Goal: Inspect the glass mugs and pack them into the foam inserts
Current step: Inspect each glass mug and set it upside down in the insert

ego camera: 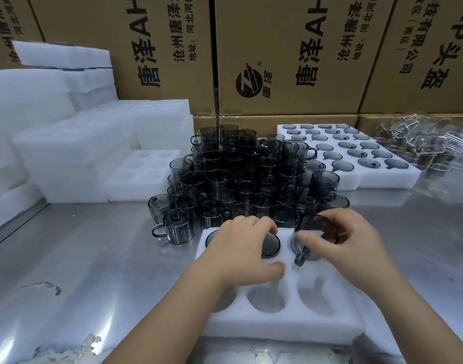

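Head view: a white foam insert point(277, 320) with round pockets in two rows lies at the near edge of the steel counter point(93, 258). Smoky grey see-through mugs sit in its far row. The left hand point(240, 248) curls its fingers over the rim of the middle mug point(271, 245), thumb resting on the foam. The right hand point(353, 245) pinches the rim of the end mug point(315, 239), whose handle points toward the near edge. Just behind the insert stands a stacked pile of mugs point(246, 179). Cardboard boxes point(290, 48) along the far edge read "唐泽AH", "沧州唐泽" and "地址:河北河间".
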